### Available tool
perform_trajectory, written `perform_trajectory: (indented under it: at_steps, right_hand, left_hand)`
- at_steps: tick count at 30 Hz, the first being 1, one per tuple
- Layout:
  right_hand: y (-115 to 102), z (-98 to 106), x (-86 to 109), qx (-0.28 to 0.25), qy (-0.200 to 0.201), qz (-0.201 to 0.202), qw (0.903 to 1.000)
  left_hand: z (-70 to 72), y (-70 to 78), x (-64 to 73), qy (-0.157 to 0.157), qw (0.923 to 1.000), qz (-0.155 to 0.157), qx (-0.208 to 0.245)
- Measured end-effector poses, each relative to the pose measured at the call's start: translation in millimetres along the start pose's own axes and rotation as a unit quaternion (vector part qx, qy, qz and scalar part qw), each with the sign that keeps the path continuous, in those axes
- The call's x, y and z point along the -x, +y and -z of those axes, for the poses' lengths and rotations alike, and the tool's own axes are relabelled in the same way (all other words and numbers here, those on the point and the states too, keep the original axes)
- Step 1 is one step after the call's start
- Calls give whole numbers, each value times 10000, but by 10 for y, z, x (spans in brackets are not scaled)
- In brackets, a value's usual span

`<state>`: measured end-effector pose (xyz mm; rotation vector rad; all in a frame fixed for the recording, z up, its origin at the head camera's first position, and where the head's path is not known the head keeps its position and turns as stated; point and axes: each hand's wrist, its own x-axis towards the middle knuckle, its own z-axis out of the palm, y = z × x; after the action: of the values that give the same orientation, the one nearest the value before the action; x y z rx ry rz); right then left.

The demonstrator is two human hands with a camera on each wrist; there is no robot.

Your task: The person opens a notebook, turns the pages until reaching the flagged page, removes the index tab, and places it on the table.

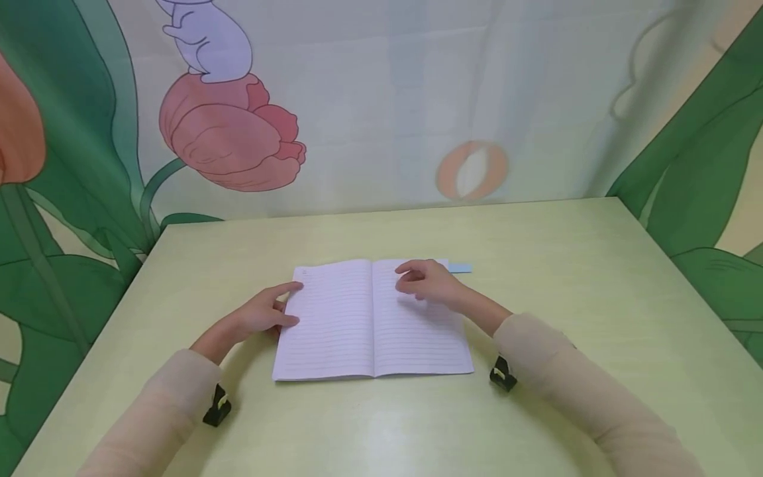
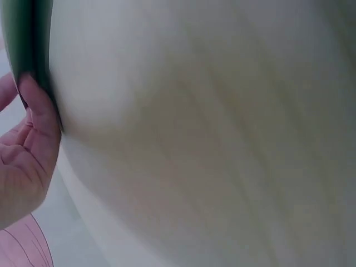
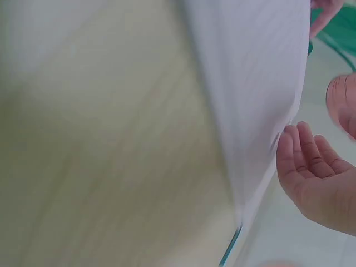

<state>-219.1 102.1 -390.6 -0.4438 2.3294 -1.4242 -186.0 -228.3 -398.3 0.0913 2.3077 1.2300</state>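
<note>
A lined notebook (image 1: 334, 331) lies open on the table, its pages showing no writing. My left hand (image 1: 265, 311) is at its left edge, with the index finger and thumb spread apart and their tips resting on the margin. In the left wrist view, this hand (image 2: 30, 150) touches a dark green strip (image 2: 39, 39) at the edge. My right hand (image 1: 432, 283) hovers over the upper right page, fingers loosely bent and holding nothing. The right wrist view shows that hand (image 3: 320, 172) with its fingertips close to the page (image 3: 256, 83). A light blue tab (image 1: 460, 268) juts out beyond the top right of the notebook.
The pale yellow-green table (image 1: 381, 430) extends around the notebook on all sides. Behind it hangs a curtain (image 1: 369, 119) printed with flowers, leaves and a rabbit. A small black device (image 1: 217, 405) is on the left wrist and another (image 1: 503, 374) on the right.
</note>
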Motion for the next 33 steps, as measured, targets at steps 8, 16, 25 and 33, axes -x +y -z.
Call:
perform_trajectory:
  at_steps: [8, 16, 25, 33]
  right_hand:
    - [220, 353, 109, 1644, 511, 501, 9838]
    - [349, 545, 95, 2875, 73, 286, 9573]
    - [407, 598, 93, 3267, -414, -153, 9441]
    - [398, 572, 82, 3558, -413, -158, 9335]
  left_hand:
    - [30, -65, 9, -196, 9943, 74, 1043]
    - [40, -127, -25, -527, 9854, 64, 1617]
    - [32, -131, -47, -735, 9840, 1, 1622]
    - [37, -137, -45, -758, 9847, -20, 1569]
